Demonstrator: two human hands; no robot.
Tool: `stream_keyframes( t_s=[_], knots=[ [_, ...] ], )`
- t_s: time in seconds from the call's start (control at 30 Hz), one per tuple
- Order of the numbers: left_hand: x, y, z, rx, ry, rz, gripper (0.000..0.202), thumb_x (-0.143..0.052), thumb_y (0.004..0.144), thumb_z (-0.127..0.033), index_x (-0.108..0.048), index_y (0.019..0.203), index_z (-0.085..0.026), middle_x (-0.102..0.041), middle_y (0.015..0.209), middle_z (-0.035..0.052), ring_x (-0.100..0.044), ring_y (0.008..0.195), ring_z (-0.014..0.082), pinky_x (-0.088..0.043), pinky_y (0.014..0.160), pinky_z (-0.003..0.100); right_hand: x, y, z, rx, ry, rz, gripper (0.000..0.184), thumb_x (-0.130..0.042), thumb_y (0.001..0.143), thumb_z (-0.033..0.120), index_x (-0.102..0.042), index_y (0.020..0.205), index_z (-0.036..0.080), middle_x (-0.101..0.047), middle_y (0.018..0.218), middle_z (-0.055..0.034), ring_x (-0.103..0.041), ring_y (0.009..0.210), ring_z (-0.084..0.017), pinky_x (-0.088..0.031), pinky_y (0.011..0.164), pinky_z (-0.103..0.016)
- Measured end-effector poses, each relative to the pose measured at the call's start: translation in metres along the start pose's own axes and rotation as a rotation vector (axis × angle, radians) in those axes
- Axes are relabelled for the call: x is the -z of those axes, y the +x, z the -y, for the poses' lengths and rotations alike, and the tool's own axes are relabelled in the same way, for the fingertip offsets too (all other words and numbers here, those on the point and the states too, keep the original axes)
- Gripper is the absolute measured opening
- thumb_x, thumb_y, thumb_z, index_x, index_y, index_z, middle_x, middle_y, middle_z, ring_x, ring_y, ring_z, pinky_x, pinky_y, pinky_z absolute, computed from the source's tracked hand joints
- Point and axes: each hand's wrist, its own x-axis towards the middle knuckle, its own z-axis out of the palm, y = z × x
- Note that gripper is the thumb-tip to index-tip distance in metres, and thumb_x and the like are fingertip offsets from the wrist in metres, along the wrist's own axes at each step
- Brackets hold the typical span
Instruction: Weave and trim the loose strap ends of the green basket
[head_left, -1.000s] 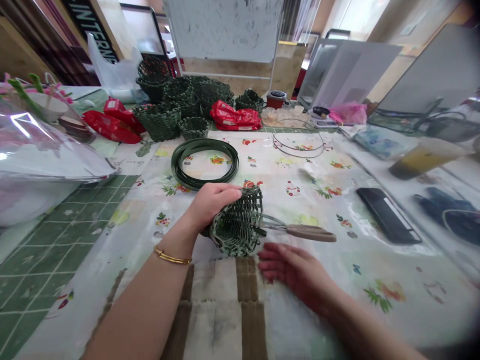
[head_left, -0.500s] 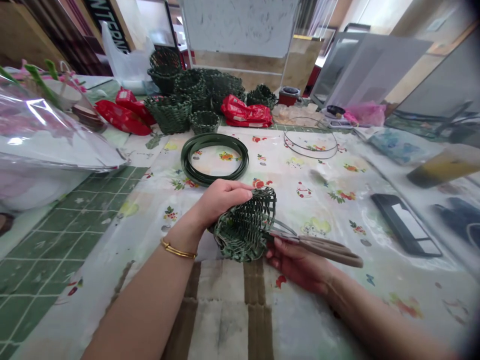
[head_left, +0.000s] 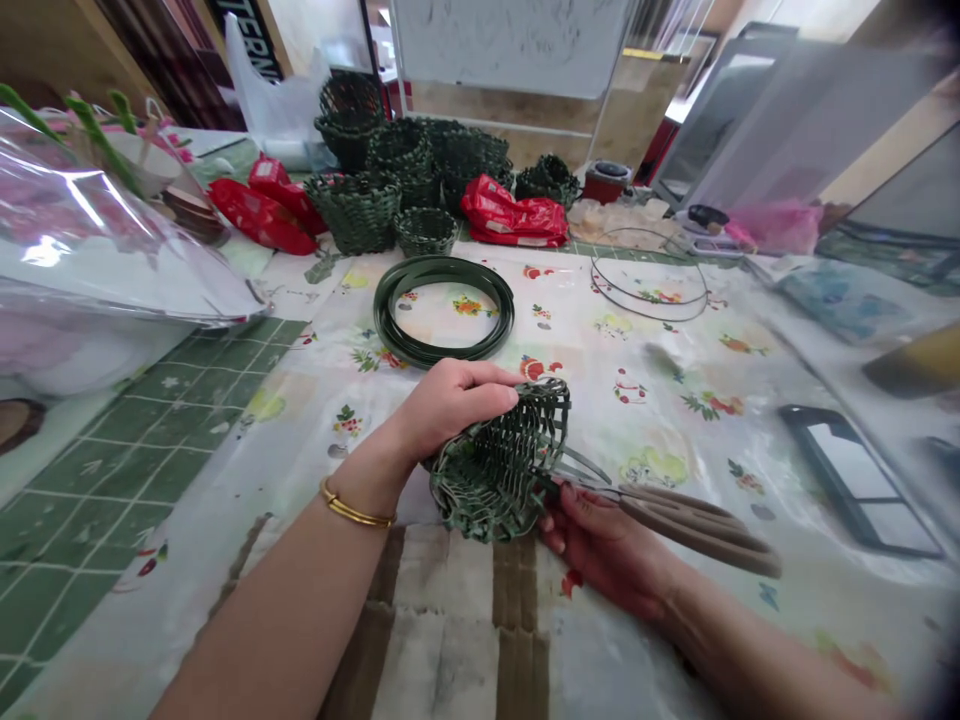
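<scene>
While the left hand (head_left: 450,405) clamps its grip over the rim of the small green woven basket (head_left: 499,470), tipping it on its side so the weave faces the person, the right hand (head_left: 600,540) closes its grip around the scissors (head_left: 675,510) from beneath, with the blades pointing into the basket's wall, seemingly so a strand end can be reached. The basket rests low over the near edge of the counter (head_left: 675,400), just above a strip of brown-striped cardboard (head_left: 480,620), which probably serves as a work mat. Past the hands, toward the middle of the counter, a coil of green strapping (head_left: 442,310) lies flat within reach, and a thin wire ring (head_left: 649,285) lies to its right. Finished green baskets (head_left: 390,175) crowd the far edge among red packets (head_left: 514,215). Near the right edge lies a dark phone (head_left: 859,480); at the left edge, clear wrapping film (head_left: 112,260) bulges over the green-tiled cloth
</scene>
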Motion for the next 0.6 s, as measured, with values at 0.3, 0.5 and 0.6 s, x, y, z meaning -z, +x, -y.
stream_keyframes(
  t_s=[0.3,0.5,0.6],
  knots=[
    [0.002,0.001,-0.001,-0.012,0.023,0.007,0.033,-0.062,0.071,-0.032,-0.073,0.096,-0.013,-0.072,0.104,0.008,-0.065,0.1,0.0248,-0.05,0.087,0.035,-0.002,0.004,-0.006,0.055,-0.196,-0.04,0.028,-0.071,0.078,0.047,-0.063,0.07,0.022,-0.055,0.062,0.0006,-0.045,0.056,-0.013,-0.039,0.052,-0.026],
    [0.004,0.0,0.001,0.018,-0.043,-0.026,0.035,-0.062,0.07,-0.033,-0.072,0.096,-0.012,-0.073,0.098,0.0089,-0.066,0.088,0.0224,-0.051,0.075,0.032,-0.013,0.007,0.001,0.118,-0.186,-0.105,0.03,-0.079,0.068,0.046,-0.067,0.072,0.02,-0.056,0.064,0.0006,-0.044,0.056,-0.012,-0.037,0.054,-0.026],
    [0.002,0.0,0.003,0.012,-0.017,-0.05,0.033,-0.063,0.07,-0.032,-0.073,0.095,-0.013,-0.074,0.094,0.0077,-0.065,0.085,0.0211,-0.05,0.072,0.031,-0.013,0.006,0.002,0.113,-0.194,-0.119,0.03,-0.08,0.068,0.045,-0.067,0.073,0.019,-0.055,0.059,0.0014,-0.044,0.054,-0.012,-0.036,0.053,-0.026]
  ],
)
